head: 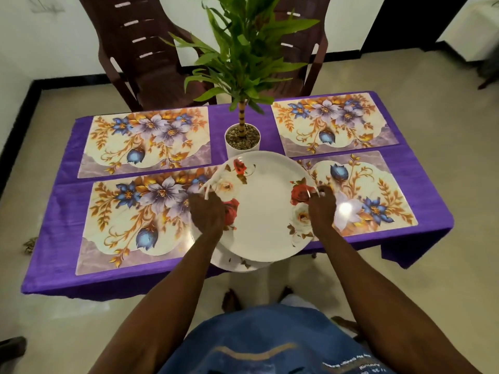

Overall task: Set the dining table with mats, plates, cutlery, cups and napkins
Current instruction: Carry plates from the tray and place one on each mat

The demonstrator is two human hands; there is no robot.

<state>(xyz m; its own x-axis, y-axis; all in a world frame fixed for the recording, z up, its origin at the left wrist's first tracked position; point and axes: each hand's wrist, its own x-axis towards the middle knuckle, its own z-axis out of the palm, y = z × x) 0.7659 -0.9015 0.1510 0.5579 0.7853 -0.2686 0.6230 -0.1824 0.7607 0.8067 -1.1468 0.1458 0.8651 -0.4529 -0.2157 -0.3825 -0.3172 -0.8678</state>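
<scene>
Both hands hold a white plate with red and white roses [263, 209] above the near middle of the table. My left hand [208, 211] grips its left rim and my right hand [321, 209] grips its right rim. Under it peeks the edge of at least one more white plate [235, 263]; how many I cannot tell. Several floral mats lie on the purple tablecloth [54, 265]: near left [129, 220], far left [145, 141], far right [332, 122] and near right [370, 193]. No cutlery, cups or napkins are in view.
A potted green plant in a white pot [242, 139] stands at the table's middle, just behind the plate. Two dark brown plastic chairs, the left chair [140, 49] and the right chair [299, 44], stand at the far side. Beige floor surrounds the table.
</scene>
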